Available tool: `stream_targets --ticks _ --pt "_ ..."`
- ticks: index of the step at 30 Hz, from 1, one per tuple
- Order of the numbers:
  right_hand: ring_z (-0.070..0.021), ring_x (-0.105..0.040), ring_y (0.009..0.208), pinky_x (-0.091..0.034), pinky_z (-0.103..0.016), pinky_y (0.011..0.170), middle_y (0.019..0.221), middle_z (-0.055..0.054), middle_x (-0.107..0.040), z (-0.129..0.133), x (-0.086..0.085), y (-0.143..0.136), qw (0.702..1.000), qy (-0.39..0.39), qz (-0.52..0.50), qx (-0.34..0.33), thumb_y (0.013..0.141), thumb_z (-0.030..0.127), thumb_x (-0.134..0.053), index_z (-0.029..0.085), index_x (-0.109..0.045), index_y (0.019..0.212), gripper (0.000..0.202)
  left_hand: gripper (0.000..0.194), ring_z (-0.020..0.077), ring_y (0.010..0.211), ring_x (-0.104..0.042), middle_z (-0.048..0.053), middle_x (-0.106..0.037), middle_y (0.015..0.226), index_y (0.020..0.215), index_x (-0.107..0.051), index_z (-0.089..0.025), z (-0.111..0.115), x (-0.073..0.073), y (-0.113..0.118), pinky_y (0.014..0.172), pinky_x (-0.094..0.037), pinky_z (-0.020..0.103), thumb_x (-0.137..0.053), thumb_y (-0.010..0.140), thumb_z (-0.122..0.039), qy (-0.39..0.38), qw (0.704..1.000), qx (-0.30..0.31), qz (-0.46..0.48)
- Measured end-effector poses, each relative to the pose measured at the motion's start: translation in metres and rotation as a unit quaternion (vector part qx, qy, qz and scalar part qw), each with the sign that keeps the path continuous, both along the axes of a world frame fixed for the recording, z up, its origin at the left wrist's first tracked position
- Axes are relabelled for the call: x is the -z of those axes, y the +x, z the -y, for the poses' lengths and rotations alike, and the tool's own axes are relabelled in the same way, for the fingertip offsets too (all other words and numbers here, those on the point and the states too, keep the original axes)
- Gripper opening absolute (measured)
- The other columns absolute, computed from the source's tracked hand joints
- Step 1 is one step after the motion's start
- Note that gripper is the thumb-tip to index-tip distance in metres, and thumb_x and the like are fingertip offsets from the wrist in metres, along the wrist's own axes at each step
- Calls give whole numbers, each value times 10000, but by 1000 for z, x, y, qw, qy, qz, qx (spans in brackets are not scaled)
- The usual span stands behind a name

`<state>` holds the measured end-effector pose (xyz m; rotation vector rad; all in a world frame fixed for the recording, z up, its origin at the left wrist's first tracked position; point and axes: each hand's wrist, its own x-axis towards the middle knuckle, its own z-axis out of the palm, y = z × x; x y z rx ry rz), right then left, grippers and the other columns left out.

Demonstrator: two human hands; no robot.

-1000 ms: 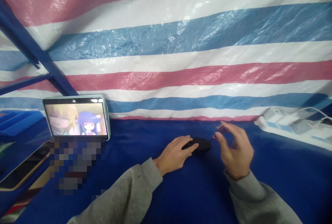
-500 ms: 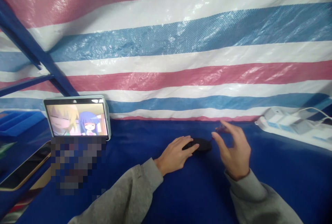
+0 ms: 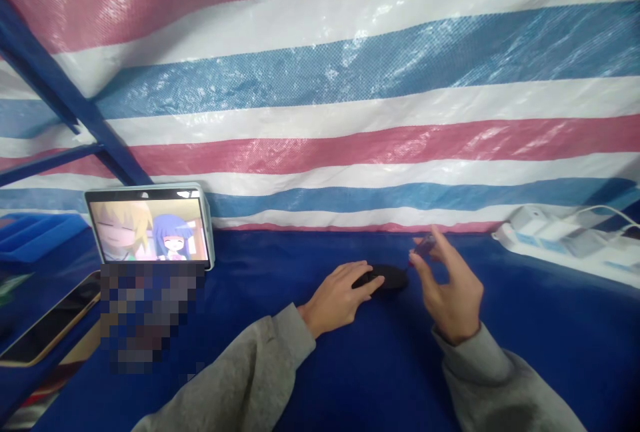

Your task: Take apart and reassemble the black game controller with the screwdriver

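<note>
On the blue tabletop lies a flat black oval object [image 3: 393,278]; its exact kind does not show. My left hand [image 3: 337,300] grips its left end, thumb on the near side and fingers over the far side. To the right of it, my right hand [image 3: 453,285] is raised a little above the table. Between its thumb and fingers is a small dark, see-through-looking piece [image 3: 425,245], with something reddish near the thumb tip. A thin dark line runs from there toward the oval's right end; whether it touches is too blurred to tell.
A tablet [image 3: 150,229] playing a cartoon stands at the left, above a pixelated patch. Beside it are a phone [image 3: 50,319] and a blue tray [image 3: 43,235]. A white power strip [image 3: 565,252] with plugs sits at the right. Striped sheeting [image 3: 320,145] hangs behind.
My right hand has tilted slightly, with its index finger straighter and higher, and the small dark piece shows more clearly. My left hand and the black oval have stayed put.
</note>
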<state>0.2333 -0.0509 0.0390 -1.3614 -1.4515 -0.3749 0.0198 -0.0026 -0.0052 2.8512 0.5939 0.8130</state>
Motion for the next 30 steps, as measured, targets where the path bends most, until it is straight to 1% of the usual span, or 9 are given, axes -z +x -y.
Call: stream_targets --ticks 6,11,14,17,21,24,27,29,30 --pt "-200 -704 830 -575 -339 801 1030 -91 -756 1 -1 -1 1000 11 -23 2 901 297 -632 196 -514 1424 546 401 272 1353 -488 149 -552 1376 1399 -497 -210 1 -2 0 1087 -464 459 -485 1000 -169 -5 1000 -1 1" --pt "-231 -717 870 -583 -385 804 1033 -122 -751 2 0 -2 995 38 -86 24 883 320 -651 162 -513 1420 576 407 273 1350 -492 140 -554 1381 1403 -493 -229 1 -3 0 1075 -472 471 -479 1000 -173 -8 1000 -4 -5" --pt "-244 -720 858 -583 -410 794 1023 -121 -750 3 1 -3 992 43 -120 22 866 314 -675 167 -520 1414 588 410 268 1350 -492 138 -554 1384 1402 -494 -227 1 -2 0 1074 -472 467 -475 997 -163 -4 1000 -7 -6" --pt "-242 -721 865 -578 -405 788 1011 -100 -745 3 2 -2 987 33 -156 -12 835 314 -715 193 -545 1386 590 415 264 1348 -493 137 -561 1377 1405 -490 -214 1 -3 0 1086 -461 457 -470 994 -152 -2 1000 -23 -7" --pt "-216 -719 831 -569 -403 837 957 -66 -754 4 1 0 976 -60 -195 -80 815 377 -729 218 -617 1253 479 432 270 1334 -504 126 -556 1382 1421 -461 -228 2 -3 0 1084 -462 471 -488 992 -189 -14 997 -74 -2" --pt "-211 -712 776 -572 -397 817 872 -51 -761 2 -2 2 949 -140 -261 -111 772 456 -751 220 -635 1108 426 502 278 1323 -509 129 -531 1402 1441 -429 -223 0 -1 0 1078 -470 470 -548 956 -173 -25 994 -102 -8" --pt "-192 -690 634 -584 -368 713 765 -32 -747 -3 -4 5 885 -252 -343 -189 699 505 -796 213 -601 1007 467 541 275 1309 -520 124 -526 1402 1443 -419 -221 -1 1 0 1051 -495 451 -550 933 -97 -28 992 -120 -17" --pt "-188 -680 584 -579 -351 666 695 -22 -727 -6 -4 8 840 -324 -368 -232 662 521 -816 203 -588 957 490 532 270 1282 -541 111 -536 1388 1436 -426 -235 -2 1 0 1027 -514 446 -542 937 -89 -35 991 -130 -12" --pt "-193 -685 587 -577 -346 656 684 -26 -723 -7 -4 10 823 -355 -370 -243 649 531 -821 195 -592 938 499 521 268 1262 -556 104 -544 1379 1431 -434 -245 -2 1 0 1018 -521 447 -541 943 -97 -42 990 -135 -5"
